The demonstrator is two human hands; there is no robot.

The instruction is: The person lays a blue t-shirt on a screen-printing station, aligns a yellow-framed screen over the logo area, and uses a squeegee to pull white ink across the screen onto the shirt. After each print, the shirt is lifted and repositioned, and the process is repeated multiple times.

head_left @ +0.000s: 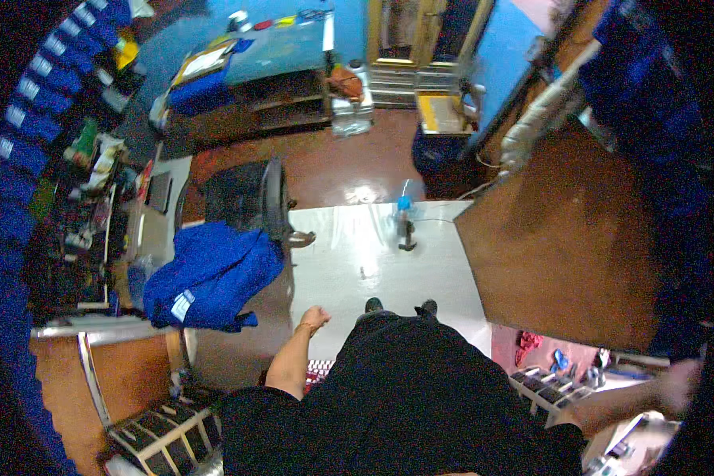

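Note:
My left hand (316, 319) hangs beside my body above the pale floor covering (333, 274), with its fingers curled in and nothing visible in them. A thin band circles the wrist. Out to the far right my right hand (681, 387) is stretched sideways, smeared by motion, so its fingers do not show clearly. It is nearest to a brown wooden panel (563, 238) and some shelving at the lower right. A blue jacket (214, 274) is draped over a black chair (250, 198), left of and beyond my left hand.
On the floor covering ahead are a blurred clear bottle with blue (405, 204) and a small dark object (407, 238). A desk (285, 67) stands at the back, a dark bin-like container (440, 151) to its right. Cluttered shelves (83, 230) line the left. A cable runs near the wooden panel.

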